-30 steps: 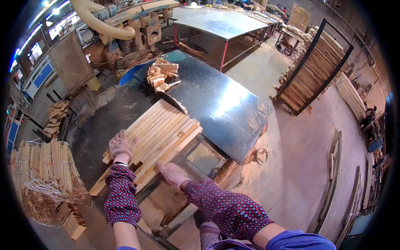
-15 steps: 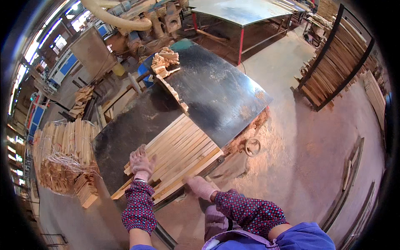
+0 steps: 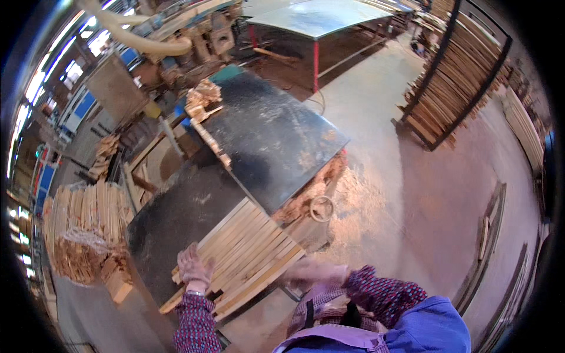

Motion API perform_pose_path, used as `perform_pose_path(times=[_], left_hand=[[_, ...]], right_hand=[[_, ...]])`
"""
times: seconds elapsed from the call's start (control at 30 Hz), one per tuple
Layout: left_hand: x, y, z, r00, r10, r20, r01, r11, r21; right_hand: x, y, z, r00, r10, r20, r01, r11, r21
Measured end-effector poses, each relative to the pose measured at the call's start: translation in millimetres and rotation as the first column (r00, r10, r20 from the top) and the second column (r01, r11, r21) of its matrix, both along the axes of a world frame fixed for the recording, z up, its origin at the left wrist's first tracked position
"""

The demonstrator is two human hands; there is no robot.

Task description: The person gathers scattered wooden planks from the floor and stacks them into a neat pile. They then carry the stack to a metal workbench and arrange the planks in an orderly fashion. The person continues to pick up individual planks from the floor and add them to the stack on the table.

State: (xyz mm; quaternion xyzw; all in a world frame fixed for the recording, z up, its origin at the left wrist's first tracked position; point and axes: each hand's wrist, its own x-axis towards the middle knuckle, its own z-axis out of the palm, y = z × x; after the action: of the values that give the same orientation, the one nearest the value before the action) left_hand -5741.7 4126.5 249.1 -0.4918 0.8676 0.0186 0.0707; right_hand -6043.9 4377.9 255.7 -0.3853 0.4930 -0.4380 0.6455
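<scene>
Several pale wooden strips (image 3: 253, 253) lie side by side, forming a slanting panel on the near part of a dark metal machine table (image 3: 170, 217). Gloved, with its fingers spread, my left hand (image 3: 195, 268) rests against the left side of the strips. My right hand (image 3: 316, 273), gloved too, is beside the near right edge of the strips. Motion smears its fingers, so its grip and any contact with the wood cannot be made out. Shorter strip ends stick out unevenly near my left wrist.
Wood offcuts (image 3: 203, 100) pile up at the table's far left. A handwheel (image 3: 322, 208) and sawdust (image 3: 359, 203) are right of the table. Bundled wood strips (image 3: 88, 229) stand at left. A black-framed rack (image 3: 453, 82) holds strips at far right. A pale-topped table (image 3: 318, 20) stands behind.
The whole view has shifted, so the table sits further left. My right hand has moved away to the right along the strips' near edge. My left hand stays at their left side.
</scene>
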Motion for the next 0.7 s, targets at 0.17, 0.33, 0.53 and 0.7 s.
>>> perform_pose_path(times=[0.17, 0.33, 0.53, 0.7], left_hand=[[-12.4, 36.9, 18.0, 0.971, 0.127, 0.202, -0.123, 0.992, -0.032], [-78.2, 81.3, -8.2, 0.977, 0.151, 0.15, -0.126, 0.979, -0.161], [-114.4, 128.5, -34.6, 0.961, 0.215, 0.171, -0.185, 0.966, -0.179], [-171.7, 165.4, 31.4, 0.851, 0.437, 0.292, -0.462, 0.887, 0.02]], right_hand=[[-167.1, -1.1, -2.4, 0.773, -0.628, -0.091, 0.635, 0.762, 0.127], [-343.8, -64.3, -69.0, 0.501, -0.781, -0.372, 0.842, 0.54, 0.001], [-466.7, -187.2, -186.0, 0.572, -0.619, -0.538, 0.754, 0.655, 0.048], [-454.0, -255.0, -244.6, 0.794, -0.6, -0.097, 0.591, 0.725, 0.355]])
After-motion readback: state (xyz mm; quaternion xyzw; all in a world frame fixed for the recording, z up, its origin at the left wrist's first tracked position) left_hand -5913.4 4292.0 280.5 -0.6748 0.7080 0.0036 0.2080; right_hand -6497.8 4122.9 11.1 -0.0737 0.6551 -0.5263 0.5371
